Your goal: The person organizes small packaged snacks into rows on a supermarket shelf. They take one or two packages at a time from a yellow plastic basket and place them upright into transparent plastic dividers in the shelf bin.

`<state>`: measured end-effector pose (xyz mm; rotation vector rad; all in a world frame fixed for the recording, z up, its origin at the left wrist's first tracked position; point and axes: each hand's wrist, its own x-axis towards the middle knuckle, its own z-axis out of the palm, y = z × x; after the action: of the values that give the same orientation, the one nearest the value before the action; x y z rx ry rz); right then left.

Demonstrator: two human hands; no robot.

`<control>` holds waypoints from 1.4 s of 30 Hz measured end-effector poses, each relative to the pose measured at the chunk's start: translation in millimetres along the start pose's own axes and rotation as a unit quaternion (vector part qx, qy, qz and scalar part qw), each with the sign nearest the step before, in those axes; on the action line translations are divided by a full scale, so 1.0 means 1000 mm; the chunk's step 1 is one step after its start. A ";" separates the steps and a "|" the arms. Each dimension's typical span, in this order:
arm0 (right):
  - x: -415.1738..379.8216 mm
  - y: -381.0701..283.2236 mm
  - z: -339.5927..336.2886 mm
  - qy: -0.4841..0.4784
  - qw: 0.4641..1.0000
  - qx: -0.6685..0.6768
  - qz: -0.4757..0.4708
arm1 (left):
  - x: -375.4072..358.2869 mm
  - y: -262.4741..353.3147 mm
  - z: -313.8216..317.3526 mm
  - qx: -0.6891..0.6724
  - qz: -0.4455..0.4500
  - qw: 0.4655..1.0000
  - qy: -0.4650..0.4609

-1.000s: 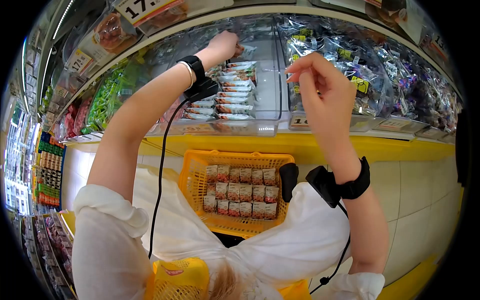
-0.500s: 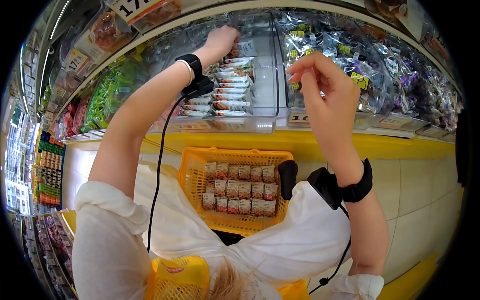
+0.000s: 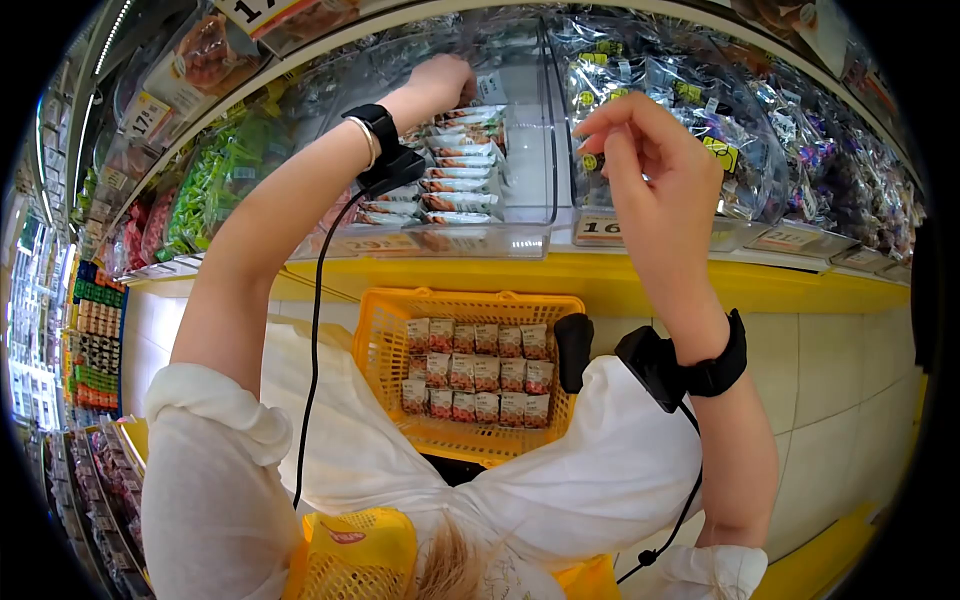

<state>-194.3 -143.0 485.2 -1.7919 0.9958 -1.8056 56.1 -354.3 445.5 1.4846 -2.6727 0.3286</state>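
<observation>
My left hand (image 3: 440, 82) reaches into a clear plastic bin (image 3: 535, 190), at the far end of its rows of small wrapped snack packets (image 3: 463, 185). Its fingers are bent down and closed, and what they hold, if anything, is hidden. Just right of the fingertips lies a pale packet (image 3: 490, 88). My right hand (image 3: 665, 170) hovers over the neighbouring bin of shiny dark bags (image 3: 735, 125). Its fingers are loosely curled and apart, with nothing in them.
Between my knees stands a yellow basket (image 3: 400, 435) with rows of small snack packets (image 3: 475, 372). Green-wrapped sweets (image 3: 215, 195) fill a bin at the left. Price tags (image 3: 600, 228) line the shelf front. A black cable (image 3: 315, 350) hangs from my left wrist.
My left hand has shifted slightly left at the far end of the packet rows. The right hand stays almost where it was, and the view has tilted slightly.
</observation>
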 end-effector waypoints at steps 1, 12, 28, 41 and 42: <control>0.000 0.000 0.000 -0.001 1.000 -0.001 0.001 | -0.001 -0.001 -0.002 0.002 -0.024 0.999 -0.028; -0.007 -0.003 -0.002 -0.045 0.999 0.020 0.005 | -0.156 0.171 -0.088 -0.165 0.199 0.866 0.428; 0.000 -0.024 0.001 -0.048 0.997 0.058 0.029 | -0.320 0.300 0.349 -0.184 -0.176 0.936 -0.245; -0.002 -0.002 0.015 -0.071 0.997 -0.012 -0.025 | -0.327 0.253 0.259 -0.406 0.043 0.886 -0.218; -0.003 -0.003 0.014 -0.127 0.991 -0.024 -0.030 | -0.315 0.248 0.226 -0.409 0.041 0.886 -0.214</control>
<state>-179.4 -142.2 484.1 -2.0405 0.9004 -1.5485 24.5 -15.1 136.3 1.2317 -2.5803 -1.1121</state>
